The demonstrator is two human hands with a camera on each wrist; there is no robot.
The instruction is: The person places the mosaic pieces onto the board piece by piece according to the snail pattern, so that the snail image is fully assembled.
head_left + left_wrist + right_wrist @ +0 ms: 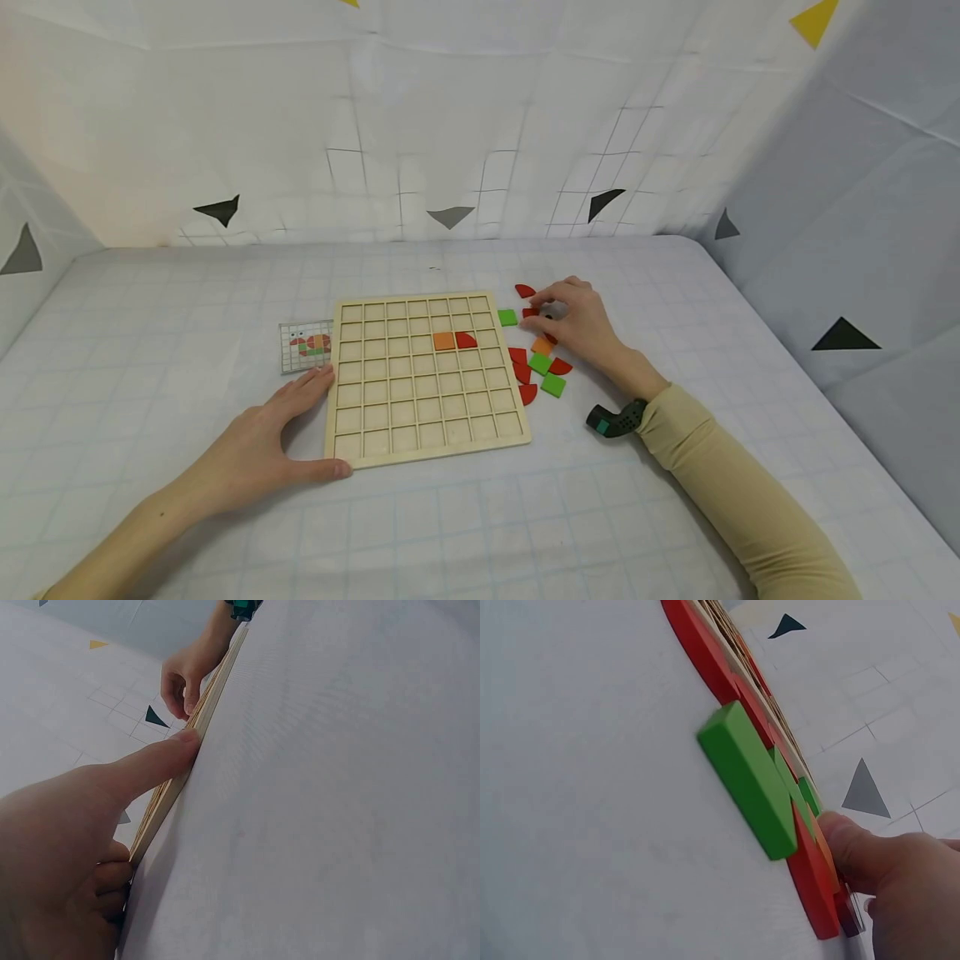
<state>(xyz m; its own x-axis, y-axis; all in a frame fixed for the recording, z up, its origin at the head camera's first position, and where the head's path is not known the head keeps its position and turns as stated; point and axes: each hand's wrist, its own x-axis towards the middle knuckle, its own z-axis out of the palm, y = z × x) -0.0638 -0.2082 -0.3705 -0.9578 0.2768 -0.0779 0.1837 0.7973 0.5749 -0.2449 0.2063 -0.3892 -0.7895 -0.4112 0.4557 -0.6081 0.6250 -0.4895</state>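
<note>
A light wooden grid board lies flat on the table in the head view. An orange square and a red piece with one rounded corner sit in neighbouring cells. My left hand touches the board's left side with its fingers, thumb at the front left corner. Beyond the right edge, my right hand reaches down among loose pieces. A small red piece lies between its thumb and index fingertips; whether they pinch it cannot be told. Under that hand is a grey round thing with a dark spot, partly hidden.
Right of the board lie green squares, red quarter-circles and an orange piece. A picture card with a coloured figure on a grid sits by the board's left edge. The right wrist wears a dark device.
</note>
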